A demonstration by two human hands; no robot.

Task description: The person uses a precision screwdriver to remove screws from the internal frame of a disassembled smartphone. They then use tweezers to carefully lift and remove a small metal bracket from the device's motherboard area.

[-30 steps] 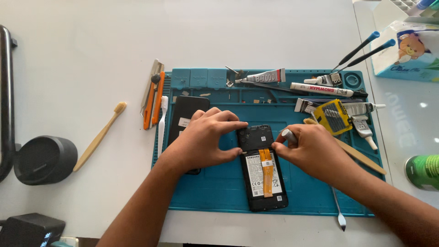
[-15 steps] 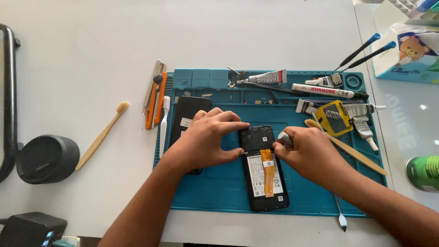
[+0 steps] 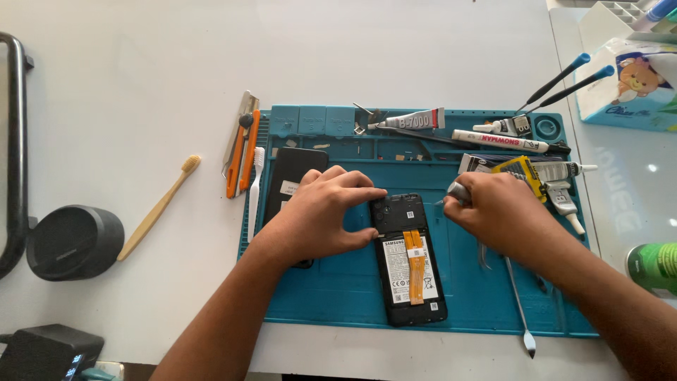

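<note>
An opened phone (image 3: pixel 409 259) lies back-up on a teal work mat (image 3: pixel 331 303), its battery and an orange ribbon cable exposed. The left hand (image 3: pixel 326 212) steadies the phone's far left edge with fingers curled and pressed down, while the right hand (image 3: pixel 497 208) pinches a small metal tool (image 3: pixel 453 192) just right of the phone. Glue tubes (image 3: pixel 409 121) lie along the mat's far side — a wooden toothbrush (image 3: pixel 159 208) rests off to the left.

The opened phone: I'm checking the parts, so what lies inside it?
Inside the opened phone a white-labelled battery fills the lower part, with an orange ribbon cable running along it. The dark upper section is partly covered by the left hand.
</note>
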